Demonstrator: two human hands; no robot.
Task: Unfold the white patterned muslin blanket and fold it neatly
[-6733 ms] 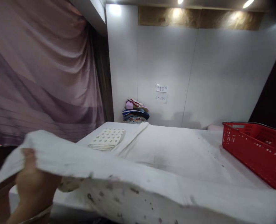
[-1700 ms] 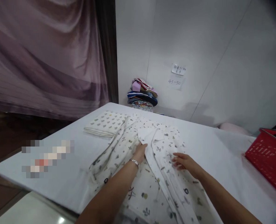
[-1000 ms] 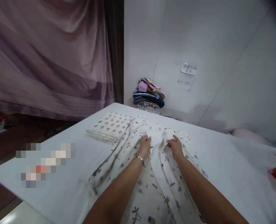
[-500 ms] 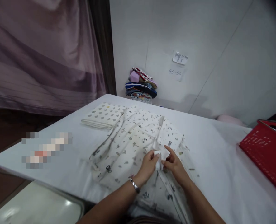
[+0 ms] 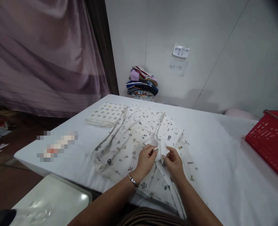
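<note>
A white baby garment [image 5: 131,138] with small dark prints lies spread on the white-covered table [image 5: 214,147]. My left hand [image 5: 146,158], with a bracelet on the wrist, pinches the garment's front edge near the middle. My right hand [image 5: 173,161] pinches the opposite front edge right beside it. Both sets of fingers are closed on the cloth, close together.
A folded patterned cloth [image 5: 106,113] lies at the table's far left. A red plastic basket [image 5: 269,141] stands at the right edge. A stack of folded clothes [image 5: 141,82] sits by the wall under paper notes [image 5: 179,58]. A purple curtain [image 5: 42,56] hangs on the left.
The garment went from being held up to lying flat. My hands slid from its collar down toward me and now pinch the front edges together near the middle.
</note>
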